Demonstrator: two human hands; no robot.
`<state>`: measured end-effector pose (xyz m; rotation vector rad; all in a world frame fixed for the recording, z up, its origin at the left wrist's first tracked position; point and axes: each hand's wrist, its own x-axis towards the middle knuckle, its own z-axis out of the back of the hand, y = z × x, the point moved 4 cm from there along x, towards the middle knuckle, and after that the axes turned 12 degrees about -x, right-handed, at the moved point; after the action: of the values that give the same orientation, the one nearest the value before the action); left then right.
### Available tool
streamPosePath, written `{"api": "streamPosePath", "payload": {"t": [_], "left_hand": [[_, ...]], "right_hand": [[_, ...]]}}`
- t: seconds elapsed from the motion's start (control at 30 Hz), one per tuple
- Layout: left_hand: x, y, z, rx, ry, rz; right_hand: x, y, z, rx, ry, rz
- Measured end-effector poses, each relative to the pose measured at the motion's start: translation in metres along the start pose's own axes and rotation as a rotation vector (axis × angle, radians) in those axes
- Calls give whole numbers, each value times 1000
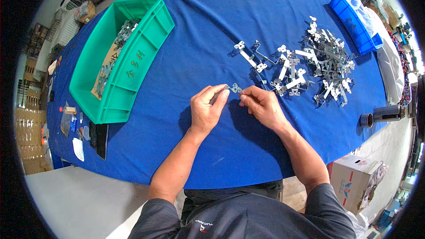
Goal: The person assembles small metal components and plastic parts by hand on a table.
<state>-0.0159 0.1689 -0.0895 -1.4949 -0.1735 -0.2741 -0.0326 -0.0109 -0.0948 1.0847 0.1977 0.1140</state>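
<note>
On the blue cloth (195, 40), just apart at mid-frame, the left hand (205, 109) and right hand (265, 108) both pinched a bracket (236, 88) between them, the job seemingly unfinished, with pieces (127, 31) in the upper-left bin (137, 71) but a big heap (327, 57) left at upper right.

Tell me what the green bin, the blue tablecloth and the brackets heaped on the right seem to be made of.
Green bin: probably molded plastic, smooth with a slight sheen; the ribbed walls suggest it. Blue tablecloth: apparently fabric, matte, with soft creases and folds. Brackets: likely metal, silvery, their thin strips catching bright glints; which metal, I can't tell.
</note>
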Motion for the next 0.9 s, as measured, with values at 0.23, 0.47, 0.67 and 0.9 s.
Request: {"api": "streamPosePath", "payload": {"t": [0.23,0.47,0.67,0.9], "left_hand": [[2,0,-4,79,58,-50],[0,-5,-5,150,141,-109],[1,-3,-4,75,6,-57],[0,2,0,29,-11,10]], "right_hand": [[2,-6,-2,77,-66,-6],[3,4,2,-71,-224,208],[0,-5,11,170,-153,-48],[0,0,2,26,2,-44]]}}
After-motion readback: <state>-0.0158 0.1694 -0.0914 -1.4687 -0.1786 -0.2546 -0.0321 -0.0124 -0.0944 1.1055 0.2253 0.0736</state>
